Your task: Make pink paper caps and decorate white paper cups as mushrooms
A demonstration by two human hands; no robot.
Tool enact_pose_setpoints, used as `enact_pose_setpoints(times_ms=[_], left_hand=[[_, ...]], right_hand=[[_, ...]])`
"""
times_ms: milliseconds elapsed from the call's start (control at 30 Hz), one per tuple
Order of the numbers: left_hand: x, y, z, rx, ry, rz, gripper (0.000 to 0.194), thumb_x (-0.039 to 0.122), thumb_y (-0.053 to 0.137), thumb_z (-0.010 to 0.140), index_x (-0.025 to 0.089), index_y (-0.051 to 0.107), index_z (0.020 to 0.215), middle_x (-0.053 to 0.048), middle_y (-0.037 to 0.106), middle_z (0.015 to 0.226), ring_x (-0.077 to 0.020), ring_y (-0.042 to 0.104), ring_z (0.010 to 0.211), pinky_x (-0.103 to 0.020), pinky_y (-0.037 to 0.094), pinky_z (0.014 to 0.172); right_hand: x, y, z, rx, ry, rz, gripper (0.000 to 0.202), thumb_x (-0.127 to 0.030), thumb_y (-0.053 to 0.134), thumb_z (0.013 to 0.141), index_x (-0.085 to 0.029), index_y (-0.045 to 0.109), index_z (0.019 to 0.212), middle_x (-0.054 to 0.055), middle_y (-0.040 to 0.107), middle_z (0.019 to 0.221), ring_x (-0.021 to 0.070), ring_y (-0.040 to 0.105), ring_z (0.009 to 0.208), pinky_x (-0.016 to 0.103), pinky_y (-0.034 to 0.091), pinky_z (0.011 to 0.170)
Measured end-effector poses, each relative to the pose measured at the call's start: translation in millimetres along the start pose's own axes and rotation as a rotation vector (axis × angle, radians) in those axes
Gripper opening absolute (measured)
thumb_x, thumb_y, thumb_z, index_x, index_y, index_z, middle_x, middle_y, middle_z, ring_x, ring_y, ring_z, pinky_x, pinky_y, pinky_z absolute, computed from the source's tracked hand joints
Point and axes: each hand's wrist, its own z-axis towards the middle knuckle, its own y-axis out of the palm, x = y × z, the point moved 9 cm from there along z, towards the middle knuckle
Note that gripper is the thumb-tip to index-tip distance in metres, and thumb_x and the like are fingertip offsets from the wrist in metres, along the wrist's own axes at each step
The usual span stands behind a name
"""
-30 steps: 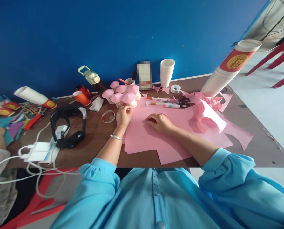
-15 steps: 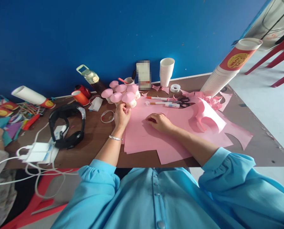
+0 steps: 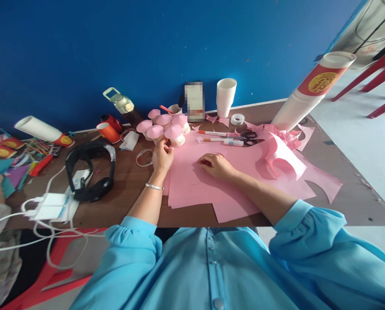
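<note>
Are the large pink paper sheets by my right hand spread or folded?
Spread: the large pink paper sheets lie flat on the brown table, near corners showing.

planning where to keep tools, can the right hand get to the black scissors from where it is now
Probably yes: the right hand is over the pink paper, and mostly flat paper seems to lie between it and the black scissors, though a white tube lies close by.
</note>
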Motion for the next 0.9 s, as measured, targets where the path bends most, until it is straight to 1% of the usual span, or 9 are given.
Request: enact_pose_setpoints(times_ms=[167,233,333,433,533,667,800,900], left_hand=[[10,3.5,0,-0.029,0.019,0.038,0.035,0.02,0.066,0.083,0.016,0.068,0.119,-0.006,0.072,0.085,-0.0273,0.069,0.097,-0.037,0.051,0.095],[12,4.5,1,-0.032,0.002,0.039,0.032,0.026,0.072,0.083,0.018,0.069,0.114,-0.006,0.072,0.084,-0.0273,0.07,0.095,-0.036,0.051,0.091],[12,7.8,3,-0.055,-0.07,0.058,0.032,0.039,0.079,0.08,0.02,0.07,0.104,-0.006,0.072,0.084,-0.0287,0.071,0.091,-0.036,0.051,0.083],[12,8.7,7,-0.053,-0.116,0.07,0.034,0.046,0.08,0.078,0.021,0.069,0.098,-0.008,0.074,0.082,-0.0317,0.072,0.089,-0.037,0.051,0.079],[14,7.8,11,-0.039,-0.106,0.061,0.037,0.047,0.078,0.078,0.021,0.069,0.103,-0.012,0.077,0.087,-0.0346,0.074,0.09,-0.039,0.051,0.079],[18,7.2,17,-0.053,-0.092,0.068,0.047,0.052,0.079,0.077,0.02,0.068,0.109,-0.017,0.079,0.103,-0.0381,0.074,0.098,-0.039,0.052,0.077],[20,5.7,17,-0.075,-0.132,0.081,0.046,0.052,0.078,0.078,0.02,0.066,0.11,-0.018,0.078,0.108,-0.0395,0.073,0.102,-0.04,0.053,0.077],[17,2.8,14,-0.08,-0.173,0.108,0.046,0.049,0.077,0.079,0.02,0.066,0.112,-0.019,0.078,0.109,-0.0419,0.073,0.105,-0.042,0.054,0.079]], right_hand=[[-1,0,0,-0.007,-0.001,-0.012,0.021,-0.012,0.066,0.084,-0.022,0.08,0.097,0.005,0.081,0.1,0.0198,0.072,0.091,0.027,0.052,0.082],[-1,-1,0,0.003,-0.002,-0.004,0.021,-0.013,0.065,0.084,-0.022,0.08,0.096,0.005,0.081,0.1,0.0197,0.073,0.091,0.027,0.052,0.081],[-3,-2,-1,0.013,-0.01,0.013,0.019,-0.015,0.065,0.085,-0.022,0.08,0.095,0.005,0.081,0.098,0.0192,0.073,0.09,0.026,0.052,0.081],[-3,-2,-1,0.009,-0.013,0.012,0.019,-0.015,0.065,0.085,-0.021,0.08,0.096,0.005,0.081,0.098,0.0193,0.073,0.09,0.027,0.053,0.082],[-3,-1,-1,0.006,-0.016,0.001,0.02,-0.014,0.064,0.085,-0.021,0.08,0.095,0.006,0.081,0.099,0.0199,0.073,0.09,0.028,0.052,0.082],[-3,0,-1,0.003,-0.015,-0.002,0.019,-0.014,0.065,0.086,-0.02,0.079,0.096,0.006,0.081,0.099,0.0198,0.073,0.091,0.027,0.052,0.082],[-3,-1,-1,0.005,-0.013,-0.009,0.018,-0.016,0.065,0.087,-0.021,0.079,0.096,0.005,0.081,0.1,0.0197,0.072,0.09,0.028,0.052,0.08],[-3,0,-1,-0.003,-0.001,-0.018,0.017,-0.016,0.066,0.086,-0.022,0.079,0.095,0.004,0.081,0.1,0.0204,0.072,0.091,0.028,0.052,0.08]])
